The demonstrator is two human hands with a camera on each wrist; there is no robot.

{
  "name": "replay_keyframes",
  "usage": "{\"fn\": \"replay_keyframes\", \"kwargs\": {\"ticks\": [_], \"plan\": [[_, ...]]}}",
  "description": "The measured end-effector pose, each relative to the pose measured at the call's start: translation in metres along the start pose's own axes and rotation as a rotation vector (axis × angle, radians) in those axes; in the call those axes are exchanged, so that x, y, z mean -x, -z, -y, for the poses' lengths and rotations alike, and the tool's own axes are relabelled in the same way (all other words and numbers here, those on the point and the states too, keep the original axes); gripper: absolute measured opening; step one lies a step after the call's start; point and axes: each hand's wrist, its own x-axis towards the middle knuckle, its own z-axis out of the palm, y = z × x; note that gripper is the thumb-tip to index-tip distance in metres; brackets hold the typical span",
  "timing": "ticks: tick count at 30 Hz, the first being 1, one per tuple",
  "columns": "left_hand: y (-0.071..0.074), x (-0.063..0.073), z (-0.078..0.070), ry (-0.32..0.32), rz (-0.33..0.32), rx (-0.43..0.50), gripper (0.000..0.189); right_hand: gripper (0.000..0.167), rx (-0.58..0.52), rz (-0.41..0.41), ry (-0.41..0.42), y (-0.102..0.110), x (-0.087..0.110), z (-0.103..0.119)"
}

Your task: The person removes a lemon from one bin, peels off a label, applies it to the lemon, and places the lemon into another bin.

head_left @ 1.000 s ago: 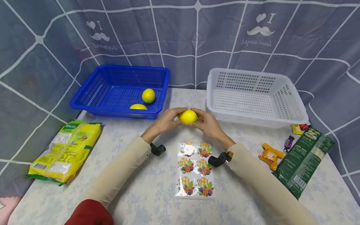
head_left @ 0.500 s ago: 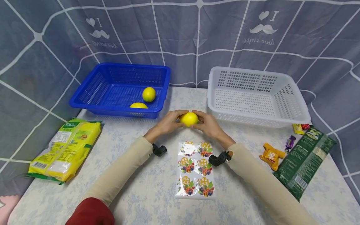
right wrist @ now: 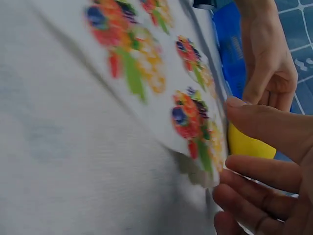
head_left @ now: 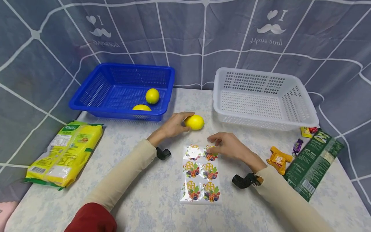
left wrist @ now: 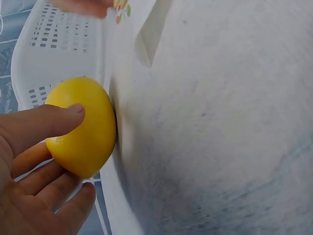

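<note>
My left hand (head_left: 173, 125) holds a yellow lemon (head_left: 195, 122) against the tabletop, between the two baskets. In the left wrist view the thumb lies across the lemon (left wrist: 93, 142), with the other fingers beneath it. My right hand (head_left: 229, 146) is over the top right corner of a sticker sheet (head_left: 200, 174) printed with colourful fruit labels. Seen from the right wrist, the thumb and fingers are spread apart beside the sheet's curled corner (right wrist: 210, 177), with nothing gripped between them. Part of the top right sticker is hidden behind the fingers.
A blue basket (head_left: 121, 113) with two lemons stands at the back left, a white basket (head_left: 261, 124) at the back right. On the left lies a yellow Knorr bag (head_left: 65, 154). A green packet (head_left: 316, 164), an orange wrapped snack (head_left: 279, 160) and a purple candy (head_left: 297, 146) lie right.
My right hand has let go of the lemon and moved down and right to the top right of the sticker sheet. The left hand still holds the lemon in nearly the same spot.
</note>
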Motion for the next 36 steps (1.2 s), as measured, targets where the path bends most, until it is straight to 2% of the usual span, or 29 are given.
{"fn": "replay_keyframes", "kwargs": {"ticks": [5, 8, 10, 15, 17, 20, 24, 28, 31, 36], "plan": [[0.001, 0.002, 0.001, -0.02, -0.003, 0.016, 0.062, 0.041, 0.071, 0.018, 0.015, -0.007, 0.016, -0.002], [0.003, 0.002, 0.001, -0.035, 0.0, 0.007, 0.064, 0.032, 0.016, 0.02, -0.003, -0.007, 0.018, -0.004], [0.006, 0.005, 0.0, -0.044, 0.007, -0.008, 0.066, 0.028, -0.109, 0.043, -0.034, -0.004, 0.017, -0.006], [0.022, 0.018, -0.014, -0.084, -0.015, -0.012, 0.061, 0.032, -0.562, 0.114, -0.14, 0.009, 0.012, -0.007], [0.031, 0.025, -0.023, -0.111, -0.028, 0.033, 0.053, 0.037, -0.652, 0.118, -0.164, 0.014, 0.012, -0.005], [0.043, 0.033, -0.038, -0.153, -0.019, 0.139, 0.04, 0.048, -0.663, 0.083, -0.177, 0.021, 0.012, 0.001], [0.052, 0.042, -0.055, -0.177, 0.014, 0.255, 0.029, 0.054, -0.605, 0.006, -0.189, 0.029, 0.013, 0.01], [0.055, 0.047, -0.067, -0.19, 0.008, 0.281, 0.023, 0.043, -0.601, -0.077, -0.161, 0.036, 0.015, 0.02], [0.057, 0.05, -0.074, -0.207, -0.028, 0.266, 0.021, 0.033, -0.622, -0.129, -0.133, 0.04, 0.017, 0.028], [0.061, 0.054, -0.086, -0.239, -0.111, 0.28, 0.016, 0.03, -0.623, -0.184, -0.12, 0.045, 0.022, 0.038]]}}
